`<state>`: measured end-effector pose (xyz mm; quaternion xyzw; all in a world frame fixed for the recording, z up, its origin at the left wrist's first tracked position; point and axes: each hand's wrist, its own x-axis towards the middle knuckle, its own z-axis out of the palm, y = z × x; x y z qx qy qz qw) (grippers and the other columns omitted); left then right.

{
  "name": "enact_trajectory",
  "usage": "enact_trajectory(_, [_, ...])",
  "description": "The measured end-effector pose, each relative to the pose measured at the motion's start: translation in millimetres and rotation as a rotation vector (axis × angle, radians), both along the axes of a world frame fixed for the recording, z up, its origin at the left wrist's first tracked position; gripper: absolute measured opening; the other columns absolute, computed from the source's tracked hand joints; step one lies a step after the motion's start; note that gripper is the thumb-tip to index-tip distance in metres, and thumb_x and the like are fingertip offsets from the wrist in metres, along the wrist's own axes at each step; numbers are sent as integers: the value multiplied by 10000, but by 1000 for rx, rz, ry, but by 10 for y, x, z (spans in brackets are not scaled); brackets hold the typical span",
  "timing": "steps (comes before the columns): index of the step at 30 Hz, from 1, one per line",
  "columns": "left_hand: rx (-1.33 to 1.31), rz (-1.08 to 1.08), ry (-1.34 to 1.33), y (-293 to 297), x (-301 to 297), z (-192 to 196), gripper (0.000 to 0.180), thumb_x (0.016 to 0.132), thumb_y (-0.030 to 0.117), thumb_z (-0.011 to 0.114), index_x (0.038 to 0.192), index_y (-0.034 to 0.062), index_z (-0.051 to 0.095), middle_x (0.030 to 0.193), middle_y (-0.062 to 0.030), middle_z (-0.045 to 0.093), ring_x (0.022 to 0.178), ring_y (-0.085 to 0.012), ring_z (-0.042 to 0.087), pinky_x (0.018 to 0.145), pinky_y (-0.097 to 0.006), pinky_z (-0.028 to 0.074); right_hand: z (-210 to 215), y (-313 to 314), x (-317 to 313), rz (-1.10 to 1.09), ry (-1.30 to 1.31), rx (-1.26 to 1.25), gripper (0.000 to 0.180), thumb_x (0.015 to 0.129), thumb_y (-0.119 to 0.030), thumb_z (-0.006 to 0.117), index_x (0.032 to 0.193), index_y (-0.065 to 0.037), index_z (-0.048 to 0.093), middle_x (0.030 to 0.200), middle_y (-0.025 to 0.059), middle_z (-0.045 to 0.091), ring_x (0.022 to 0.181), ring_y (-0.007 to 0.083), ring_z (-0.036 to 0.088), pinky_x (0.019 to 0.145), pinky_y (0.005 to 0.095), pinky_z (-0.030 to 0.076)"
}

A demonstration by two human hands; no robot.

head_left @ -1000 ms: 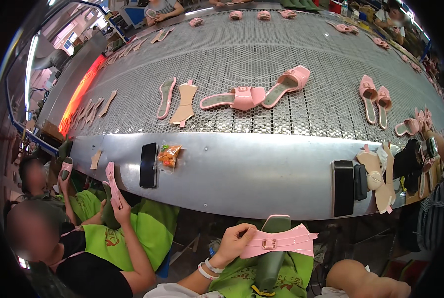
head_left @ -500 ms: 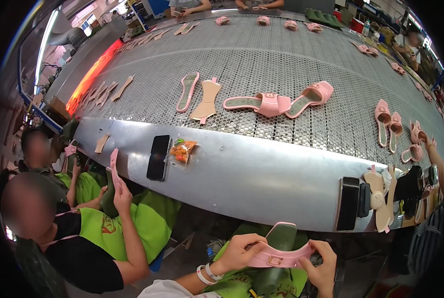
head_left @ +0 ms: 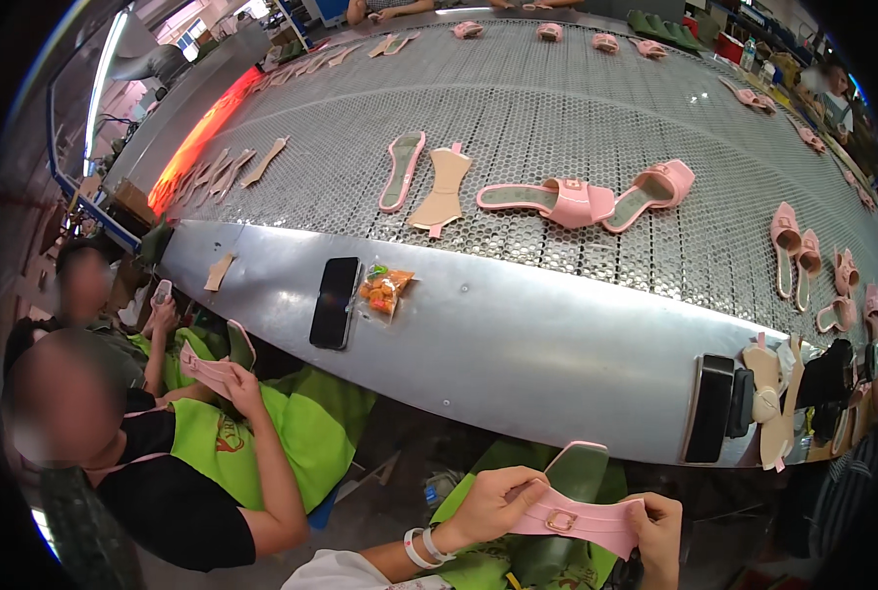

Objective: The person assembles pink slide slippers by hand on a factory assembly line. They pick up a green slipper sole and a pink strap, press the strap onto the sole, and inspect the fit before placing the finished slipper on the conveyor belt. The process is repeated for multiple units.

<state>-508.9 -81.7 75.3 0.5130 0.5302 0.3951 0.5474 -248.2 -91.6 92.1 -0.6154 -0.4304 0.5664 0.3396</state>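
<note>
My left hand (head_left: pixel 490 506) pinches one end of a pink sandal strap (head_left: pixel 585 523) with a small gold-coloured buckle. The other end is gripped between the thumb and fingers of my right hand (head_left: pixel 657 531). Stretched between both hands, the strap slants down slightly to the right. Just behind it stands a dark green shoe last (head_left: pixel 579 474), its top edged in pink; its lower part is partly covered by the strap. A green apron (head_left: pixel 468 492) shows beneath my hands.
A metal ledge (head_left: pixel 518 364) borders the perforated conveyor (head_left: pixel 596 108), which carries pink sandals (head_left: pixel 577 202) and a tan insole piece (head_left: pixel 441 189). Phones (head_left: pixel 336 303) and a snack bag (head_left: pixel 387 292) lie on the ledge. At left, a co-worker's hands (head_left: pixel 244 388) hold another pink strap.
The strap in my hands has gone from a deep upward-open curve to a flatter band, with my right hand lower. The co-worker's strap has tipped from upright to slanted. The view has shifted slightly.
</note>
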Motion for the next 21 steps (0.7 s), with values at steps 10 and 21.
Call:
enact_trajectory(10, [-47,124,147,-82,-36,-214,185,908,144,646,978,-12,717,852,-121,701,700,-134,626,634,-255,485,-381,-92,-261,-124,-117,182,199,910,-91,641,980,86,698,757,12,601,700,69,502,615,211,358])
enact_trajectory(21, [-460,145,-356,-66,-122,-770,279,972,176,611,1109,-57,680,977,-51,701,851,-85,601,757,-230,488,-856,14,-510,-291,484,-301,343,963,-158,583,1133,138,614,776,5,613,632,50,450,566,194,335])
